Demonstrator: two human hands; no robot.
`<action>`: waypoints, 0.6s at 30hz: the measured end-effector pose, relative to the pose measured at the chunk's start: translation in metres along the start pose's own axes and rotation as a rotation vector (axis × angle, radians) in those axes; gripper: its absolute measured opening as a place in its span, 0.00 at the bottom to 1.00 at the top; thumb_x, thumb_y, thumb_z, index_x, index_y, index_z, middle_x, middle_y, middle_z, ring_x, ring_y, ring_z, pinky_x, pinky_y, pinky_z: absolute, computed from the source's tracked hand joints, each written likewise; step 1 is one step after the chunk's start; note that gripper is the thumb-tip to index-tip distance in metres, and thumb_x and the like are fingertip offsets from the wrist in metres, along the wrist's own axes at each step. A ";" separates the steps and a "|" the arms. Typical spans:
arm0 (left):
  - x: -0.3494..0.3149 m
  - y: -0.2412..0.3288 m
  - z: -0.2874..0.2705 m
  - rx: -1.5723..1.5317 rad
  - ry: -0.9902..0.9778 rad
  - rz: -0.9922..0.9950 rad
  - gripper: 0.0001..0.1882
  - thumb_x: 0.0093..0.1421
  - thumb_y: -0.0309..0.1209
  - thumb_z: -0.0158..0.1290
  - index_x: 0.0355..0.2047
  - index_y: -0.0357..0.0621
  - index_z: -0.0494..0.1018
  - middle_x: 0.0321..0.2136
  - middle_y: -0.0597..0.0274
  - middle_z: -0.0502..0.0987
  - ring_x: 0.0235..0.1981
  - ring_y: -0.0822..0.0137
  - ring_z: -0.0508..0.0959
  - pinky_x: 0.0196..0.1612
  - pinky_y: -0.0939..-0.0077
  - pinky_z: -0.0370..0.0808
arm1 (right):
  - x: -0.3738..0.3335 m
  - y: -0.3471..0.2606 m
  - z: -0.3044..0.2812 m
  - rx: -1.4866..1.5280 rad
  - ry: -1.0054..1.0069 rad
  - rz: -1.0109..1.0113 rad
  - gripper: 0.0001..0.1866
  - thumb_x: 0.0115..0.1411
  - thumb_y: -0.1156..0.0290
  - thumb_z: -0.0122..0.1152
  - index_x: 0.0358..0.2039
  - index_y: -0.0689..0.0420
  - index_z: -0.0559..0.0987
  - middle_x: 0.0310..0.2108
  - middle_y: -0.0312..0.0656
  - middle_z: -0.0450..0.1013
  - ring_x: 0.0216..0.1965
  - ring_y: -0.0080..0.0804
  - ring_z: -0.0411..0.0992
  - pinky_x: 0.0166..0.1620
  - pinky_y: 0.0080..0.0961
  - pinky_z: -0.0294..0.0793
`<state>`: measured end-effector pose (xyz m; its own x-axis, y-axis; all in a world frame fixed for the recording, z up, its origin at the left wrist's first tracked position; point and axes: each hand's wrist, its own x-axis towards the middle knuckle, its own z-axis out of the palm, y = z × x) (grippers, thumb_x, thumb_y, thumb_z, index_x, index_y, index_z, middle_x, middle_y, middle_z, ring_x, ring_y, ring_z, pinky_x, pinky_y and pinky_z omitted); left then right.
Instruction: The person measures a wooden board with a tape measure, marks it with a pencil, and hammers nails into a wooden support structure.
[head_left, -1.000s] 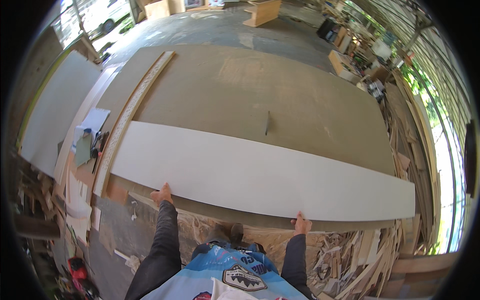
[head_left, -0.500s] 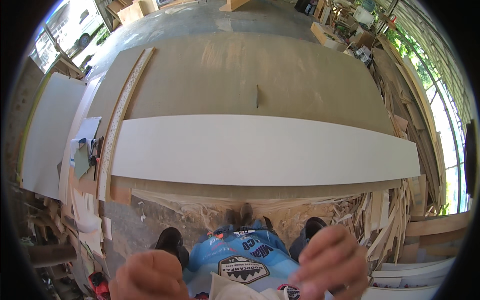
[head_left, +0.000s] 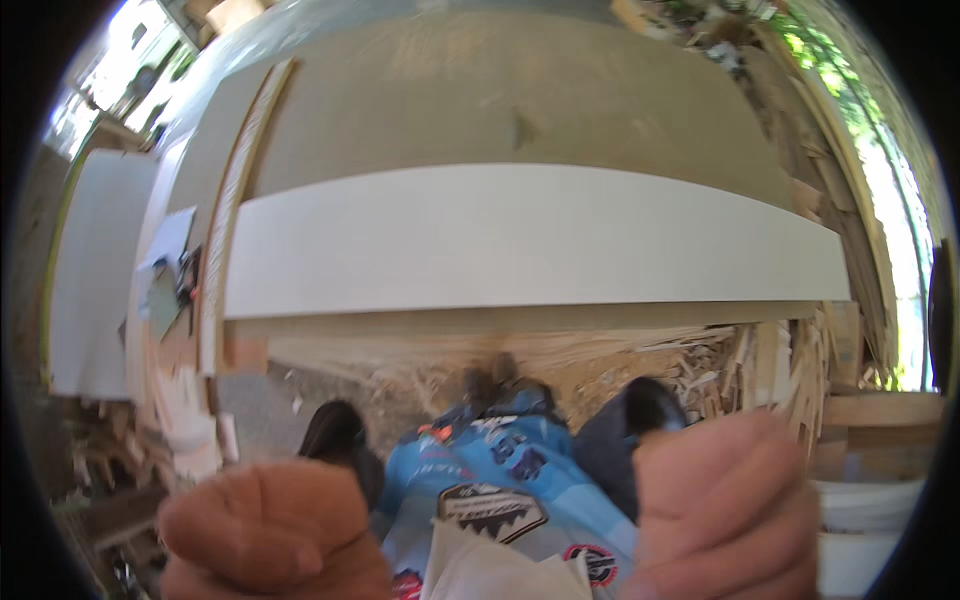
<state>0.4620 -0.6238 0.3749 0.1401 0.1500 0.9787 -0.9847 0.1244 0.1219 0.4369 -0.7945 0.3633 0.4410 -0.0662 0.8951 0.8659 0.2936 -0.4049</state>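
Observation:
Both of my hands are raised close in front of my blue shirt, at the lower part of the view. My left hand is closed with its fingers curled in. My right hand is likewise closed, farther to the right. Whatever either may grip is hidden. Between them, low against the shirt, hangs a pale, folded cloth-like piece; no contact with the hands shows. Beyond the hands, a long white board lies across the near part of a large brown worktable. Neither hand touches it.
A long wooden strip runs along the table's left side. Papers and small tools lie left of it. A white panel stands at the far left. Scrap wood is piled at the right, and shavings cover the floor by my shoes.
My hands have moved apart and higher in view, and the right fingers look more tightly curled. The view has tilted, so the board and table sit higher in it.

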 end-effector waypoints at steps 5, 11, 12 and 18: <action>0.004 0.043 -0.010 -0.310 -0.121 -0.694 0.13 0.68 0.39 0.50 0.49 0.48 0.71 0.30 0.60 0.78 0.26 0.62 0.78 0.27 0.62 0.70 | 0.007 0.018 -0.014 0.095 -0.096 -0.330 0.04 0.58 0.76 0.62 0.34 0.58 0.78 0.26 0.34 0.75 0.20 0.23 0.72 0.23 0.18 0.68; -0.039 0.036 -0.012 -0.978 -0.311 -0.838 0.26 0.68 0.40 0.51 0.56 0.29 0.66 0.32 0.35 0.80 0.27 0.50 0.82 0.31 0.56 0.78 | -0.030 0.000 -0.031 -0.089 -0.075 -0.174 0.11 0.59 0.66 0.67 0.38 0.58 0.78 0.26 0.34 0.75 0.20 0.24 0.73 0.23 0.21 0.70; -0.038 0.036 -0.017 -0.942 -0.348 -0.782 0.28 0.68 0.40 0.51 0.57 0.27 0.64 0.31 0.36 0.80 0.27 0.49 0.82 0.30 0.57 0.78 | -0.039 0.004 -0.032 -0.168 -0.002 -0.145 0.09 0.58 0.66 0.66 0.34 0.56 0.78 0.25 0.34 0.75 0.21 0.24 0.73 0.24 0.21 0.69; -0.092 0.004 -0.047 -0.481 -0.632 -1.067 0.25 0.53 0.40 0.65 0.48 0.42 0.73 0.42 0.56 0.81 0.42 0.61 0.80 0.49 0.65 0.74 | -0.105 0.054 -0.118 -0.811 0.029 0.574 0.12 0.49 0.79 0.64 0.37 0.60 0.78 0.29 0.43 0.75 0.26 0.33 0.74 0.32 0.31 0.75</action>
<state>0.4500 -0.5912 0.2778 0.6148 -0.6992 0.3648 -0.2705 0.2475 0.9303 0.4649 -0.8840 0.2255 0.8402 -0.1447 0.5227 0.4139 -0.4518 -0.7903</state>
